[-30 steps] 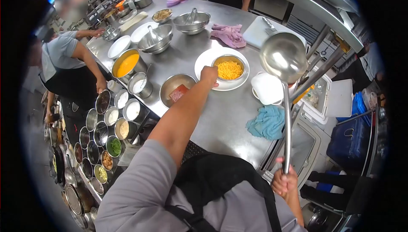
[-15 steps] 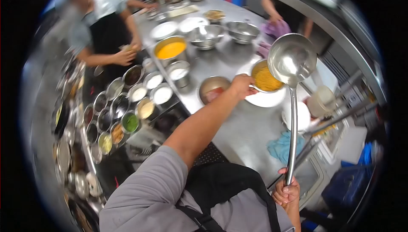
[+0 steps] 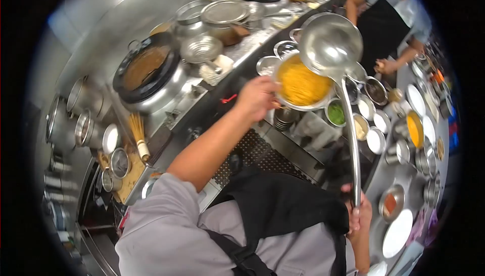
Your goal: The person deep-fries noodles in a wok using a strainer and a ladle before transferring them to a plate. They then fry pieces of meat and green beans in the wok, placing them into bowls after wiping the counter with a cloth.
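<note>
My left hand [image 3: 257, 96] is closed on the rim of a metal bowl [image 3: 303, 108] held out ahead of me. Yellow strands that look like noodles [image 3: 302, 81] fill it. My right hand [image 3: 358, 215] grips the lower end of a large steel ladle [image 3: 331, 43], its head raised and overlapping the bowl's right side from my viewpoint. Beyond my left hand, a dark wok [image 3: 146, 69] with a brown, wet-looking inside sits on the range. A wire strainer [image 3: 202, 48] rests to the wok's right.
Several small ingredient bowls, one with chopped greens [image 3: 335, 112], line the counter at right. A co-worker in a black apron [image 3: 381, 26] stands beyond them. A bamboo brush [image 3: 139, 134] lies left near metal pots. White plates [image 3: 398, 233] are at lower right. Perforated matting [image 3: 252, 155] covers the floor.
My view has swung left from the steel table to the range. My left hand has carried the bowl of yellow strands off a white plate. The ladle stays in my right hand.
</note>
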Tool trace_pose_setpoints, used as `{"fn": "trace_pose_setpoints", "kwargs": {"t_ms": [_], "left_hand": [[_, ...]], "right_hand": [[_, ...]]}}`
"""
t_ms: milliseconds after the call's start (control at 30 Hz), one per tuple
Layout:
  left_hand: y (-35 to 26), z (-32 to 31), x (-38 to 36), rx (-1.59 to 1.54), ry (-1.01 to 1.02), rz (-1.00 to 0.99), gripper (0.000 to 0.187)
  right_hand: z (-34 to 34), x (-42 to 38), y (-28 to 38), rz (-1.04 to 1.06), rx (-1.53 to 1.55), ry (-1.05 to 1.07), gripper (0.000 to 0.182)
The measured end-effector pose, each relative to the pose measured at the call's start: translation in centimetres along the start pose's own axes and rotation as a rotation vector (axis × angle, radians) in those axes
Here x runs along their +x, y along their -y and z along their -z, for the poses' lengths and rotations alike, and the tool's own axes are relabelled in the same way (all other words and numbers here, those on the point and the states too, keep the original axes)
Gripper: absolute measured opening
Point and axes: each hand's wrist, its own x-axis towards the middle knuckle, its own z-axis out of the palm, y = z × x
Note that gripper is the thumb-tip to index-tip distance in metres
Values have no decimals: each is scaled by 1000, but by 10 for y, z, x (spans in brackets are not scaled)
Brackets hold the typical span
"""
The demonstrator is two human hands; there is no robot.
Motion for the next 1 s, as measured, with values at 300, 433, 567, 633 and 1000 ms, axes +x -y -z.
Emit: {"fn": "trace_pose_setpoints", "kwargs": {"t_ms": [300, 433, 567, 633, 1000], "left_hand": [[-129, 326, 121, 502, -575, -458, 19], [-165, 426, 216, 1282, -833, -678, 15], [-179, 431, 233, 958, -896, -464, 10], [-183, 419, 234, 763, -862, -472, 25], [-228, 392, 237, 380, -729, -547, 28]], "right_hand": [[-102, 325, -69, -402, -77, 330, 54], [-128, 438, -122, -446, -317, 227, 40], [-130, 519, -156, -367, -783, 96, 50], [-134, 541, -163, -211, -1266, 69, 50], [-122, 516, -125, -471, -871, 113, 48]]}}
